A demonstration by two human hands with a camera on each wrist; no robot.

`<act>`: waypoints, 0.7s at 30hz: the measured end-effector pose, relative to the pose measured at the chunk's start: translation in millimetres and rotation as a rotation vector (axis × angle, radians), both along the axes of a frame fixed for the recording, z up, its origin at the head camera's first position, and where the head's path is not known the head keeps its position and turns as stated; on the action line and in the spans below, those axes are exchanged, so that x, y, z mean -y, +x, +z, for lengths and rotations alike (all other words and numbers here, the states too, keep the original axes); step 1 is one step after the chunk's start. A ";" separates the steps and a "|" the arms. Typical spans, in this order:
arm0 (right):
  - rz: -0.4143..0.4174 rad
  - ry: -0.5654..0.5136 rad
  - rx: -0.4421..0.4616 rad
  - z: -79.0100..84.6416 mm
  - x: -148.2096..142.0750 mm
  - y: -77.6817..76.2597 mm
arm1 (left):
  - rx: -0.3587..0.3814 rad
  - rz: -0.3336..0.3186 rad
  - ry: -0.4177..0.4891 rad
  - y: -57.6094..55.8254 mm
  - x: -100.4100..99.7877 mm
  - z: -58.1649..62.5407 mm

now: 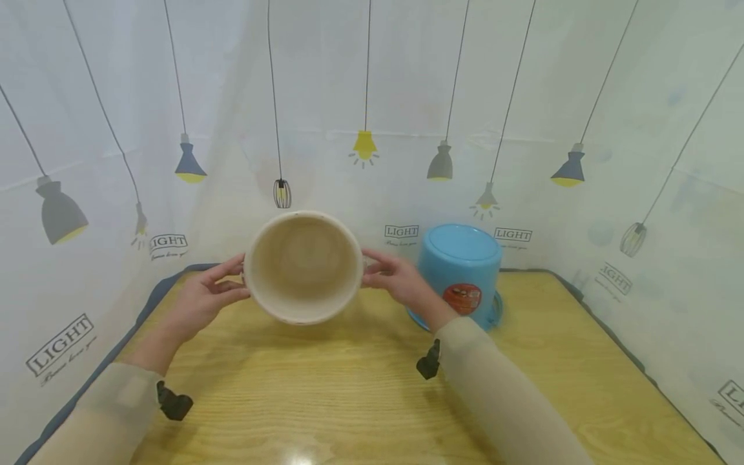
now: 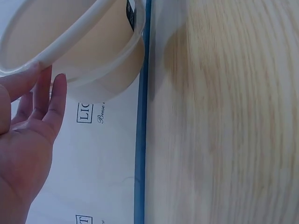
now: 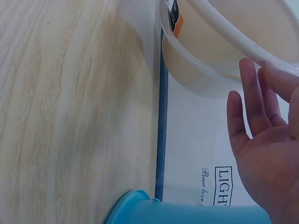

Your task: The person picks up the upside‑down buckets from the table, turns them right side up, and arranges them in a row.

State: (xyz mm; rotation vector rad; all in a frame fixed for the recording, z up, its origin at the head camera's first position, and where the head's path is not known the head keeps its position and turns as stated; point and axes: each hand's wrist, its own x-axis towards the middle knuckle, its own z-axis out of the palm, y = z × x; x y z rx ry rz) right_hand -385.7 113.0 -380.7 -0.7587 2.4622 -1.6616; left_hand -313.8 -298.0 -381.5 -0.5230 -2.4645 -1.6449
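A cream-coloured bucket [image 1: 305,290] is held above the table between both hands, its open mouth tilted toward me; its inside looks bare. My left hand [image 1: 200,300] pinches the rim on the left side, thumb on the near edge and fingers behind, as the left wrist view confirms on the bucket wall [image 2: 105,70]. On the opposite side my right hand [image 1: 401,281] pinches the rim between thumb and fingers. In the right wrist view a dark and orange label [image 3: 176,21] shows on the bucket's outside, below a pale band.
A light blue bucket [image 1: 459,271] with a red label stands upside down on the wooden table [image 1: 325,400], right of the cream one and beside my right forearm. Its handle [image 1: 496,309] rests at the table. Lamp-printed curtains [image 1: 325,161] enclose the back and sides.
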 end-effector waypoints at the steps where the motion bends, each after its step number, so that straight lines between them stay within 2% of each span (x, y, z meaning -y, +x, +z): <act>1: 0.006 0.000 -0.008 0.3 0.2 -0.1 | 0.003 -0.010 -0.004 -0.1 1.6 0.0; 9: 0.026 0.015 -0.065 0.5 -0.5 -1.3 | -0.037 -0.002 -0.067 -0.7 7.0 3.2; 16: 0.016 0.043 -0.105 -0.4 -2.1 -2.9 | -0.113 0.012 -0.156 -4.1 12.2 2.3; 21: 0.083 -0.008 -0.078 -1.0 -2.5 -1.0 | -0.075 0.004 -0.201 -2.8 12.2 5.8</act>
